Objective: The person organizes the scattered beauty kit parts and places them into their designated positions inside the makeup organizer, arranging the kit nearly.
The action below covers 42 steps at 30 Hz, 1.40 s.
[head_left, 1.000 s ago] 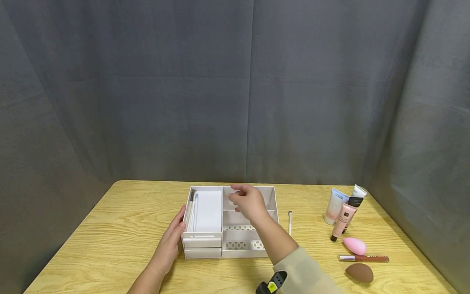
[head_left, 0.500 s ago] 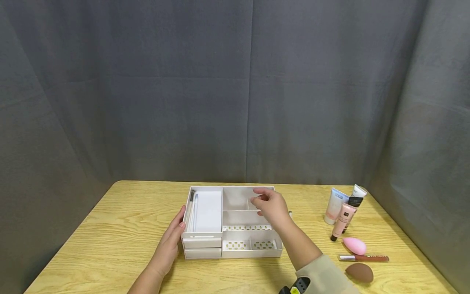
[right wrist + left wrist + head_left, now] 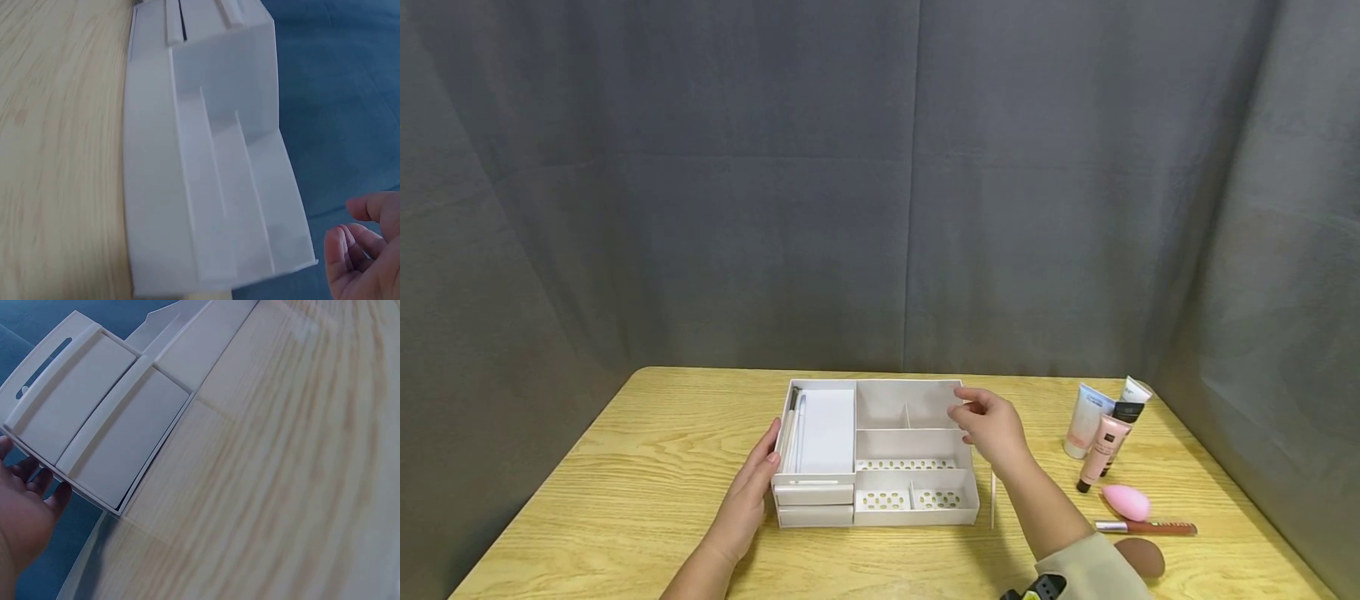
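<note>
A white desktop organizer (image 3: 917, 518) stands on the wooden table, with two small drawers (image 3: 814, 496) at its lower left. In its upper left tray lie several slim brushes (image 3: 788, 433). My left hand (image 3: 748, 492) rests its fingers against the organizer's left side; the left wrist view also has these fingers beside the drawers. Near the top right corner of the organizer hovers my right hand (image 3: 996, 429), fingers loosely bent, nothing between them. In the right wrist view this hand (image 3: 369, 250) appears apart from the organizer wall. A thin brush (image 3: 993, 500) lies partly hidden under the right forearm.
To the right stand a white-blue tube (image 3: 1086, 421), a pink tube (image 3: 1103, 450) and other tubes behind. Nearer lie a pink sponge (image 3: 1127, 502), a lip gloss (image 3: 1150, 527) and a brown sponge (image 3: 1142, 557), partly covered by the sleeve. Grey curtains (image 3: 775, 183) surround the table.
My right hand has moved rightward from above the organizer's middle to its right edge, uncovering the right compartments. The left hand has stayed at the organizer's left side.
</note>
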Each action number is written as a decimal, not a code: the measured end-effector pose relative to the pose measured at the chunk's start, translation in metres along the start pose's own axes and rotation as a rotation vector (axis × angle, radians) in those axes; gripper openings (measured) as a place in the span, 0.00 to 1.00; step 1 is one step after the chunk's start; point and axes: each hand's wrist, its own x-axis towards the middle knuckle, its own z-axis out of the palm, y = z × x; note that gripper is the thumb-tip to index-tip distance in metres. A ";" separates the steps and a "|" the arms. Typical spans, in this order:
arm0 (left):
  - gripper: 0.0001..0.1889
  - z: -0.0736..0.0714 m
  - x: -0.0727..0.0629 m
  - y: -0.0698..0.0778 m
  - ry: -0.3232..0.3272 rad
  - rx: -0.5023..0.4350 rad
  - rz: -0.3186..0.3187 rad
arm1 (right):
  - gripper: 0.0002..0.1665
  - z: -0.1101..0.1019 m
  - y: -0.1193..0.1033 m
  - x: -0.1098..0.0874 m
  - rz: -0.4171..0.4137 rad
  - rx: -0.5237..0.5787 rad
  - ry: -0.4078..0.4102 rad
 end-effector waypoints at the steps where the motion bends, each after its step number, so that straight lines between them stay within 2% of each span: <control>1: 0.31 0.000 0.000 0.000 0.000 -0.003 0.001 | 0.23 -0.003 0.002 0.000 0.000 -0.007 0.003; 7: 0.31 0.000 0.000 0.000 0.000 -0.025 0.012 | 0.23 -0.015 0.015 -0.002 0.009 -0.019 0.021; 17: 0.30 0.000 0.001 -0.001 0.000 -0.018 0.011 | 0.24 -0.027 0.041 -0.002 0.075 -0.029 0.031; 28: 0.30 0.001 0.000 0.000 0.001 -0.021 0.018 | 0.25 -0.030 0.072 0.002 0.123 -0.030 0.055; 34: 0.31 0.000 0.000 0.000 -0.003 -0.019 0.016 | 0.25 -0.030 0.084 0.004 0.150 -0.013 0.037; 42: 0.31 0.000 0.000 -0.001 -0.004 -0.016 0.017 | 0.24 -0.025 0.095 0.006 0.159 -0.078 0.064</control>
